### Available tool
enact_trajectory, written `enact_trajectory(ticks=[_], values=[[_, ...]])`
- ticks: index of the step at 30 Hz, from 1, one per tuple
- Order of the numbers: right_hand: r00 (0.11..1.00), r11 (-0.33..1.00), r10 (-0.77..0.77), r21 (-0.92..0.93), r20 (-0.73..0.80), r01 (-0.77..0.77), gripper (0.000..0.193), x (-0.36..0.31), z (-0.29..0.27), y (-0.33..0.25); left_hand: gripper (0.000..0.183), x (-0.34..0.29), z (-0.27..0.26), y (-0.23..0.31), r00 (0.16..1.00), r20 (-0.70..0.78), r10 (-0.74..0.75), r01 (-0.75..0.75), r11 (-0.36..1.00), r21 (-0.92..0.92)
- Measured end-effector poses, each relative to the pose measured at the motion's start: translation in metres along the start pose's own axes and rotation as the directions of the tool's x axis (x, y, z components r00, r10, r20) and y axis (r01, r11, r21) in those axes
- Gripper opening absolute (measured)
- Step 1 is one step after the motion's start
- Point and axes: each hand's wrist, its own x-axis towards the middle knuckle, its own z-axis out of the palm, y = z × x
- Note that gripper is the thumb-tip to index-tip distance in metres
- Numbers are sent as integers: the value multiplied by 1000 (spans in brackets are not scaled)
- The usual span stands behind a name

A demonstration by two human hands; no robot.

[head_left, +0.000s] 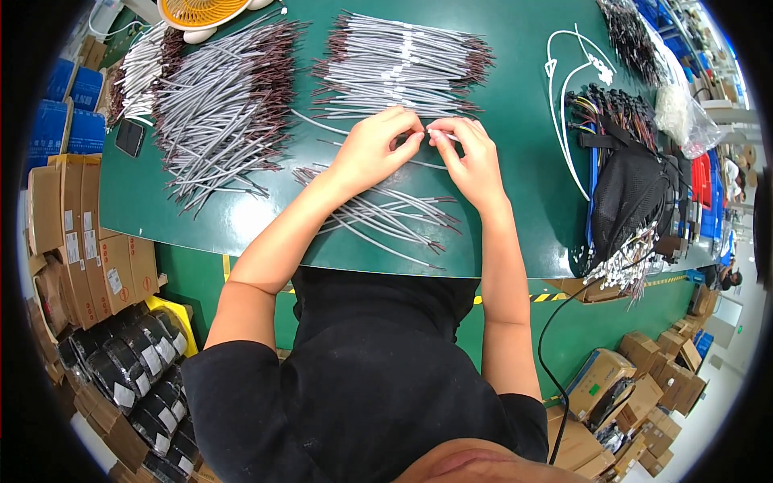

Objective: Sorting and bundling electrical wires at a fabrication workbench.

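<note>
My left hand (380,150) and my right hand (469,158) meet over the green table, both closed in a pinch. Between their fingertips is a small white piece (429,134), held by the right fingers; what the left fingers grip is too small to make out. One grey cable (318,123) runs behind my left hand, its far part hidden. Below the hands lies a loose, crossing group of grey cables (386,216) with dark brown ends. Just beyond is a neat stack of grey cables (362,79) with white bands (400,68) round their middles.
A large pile of grey cables (217,113) lies left, beside a phone (130,138) and white cables (143,76). An orange fan (203,12) stands at the back. On the right are a white cable loop (555,105), a black mesh bag (632,185) and wire bundles (616,113).
</note>
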Motion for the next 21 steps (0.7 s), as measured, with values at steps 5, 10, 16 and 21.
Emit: enact_trajectory(ticks=[5,10,16,21], values=[[996,989,-48,-133,74,58,13,1,-2,1,12,-3,4,-13,990,35,133,-137,978,158],[991,999,-42,-14,125,44,20,0,1,3,16,-5,11,-11,986,32,163,-164,985,57],[973,977,114,153,199,-146,21,-1,-4,1,14,-3,4,-10,968,149,202,-218,971,101],[973,973,203,136,-107,-188,16,-1,-21,13,12,1,-2,-13,984,10,180,-180,979,94]])
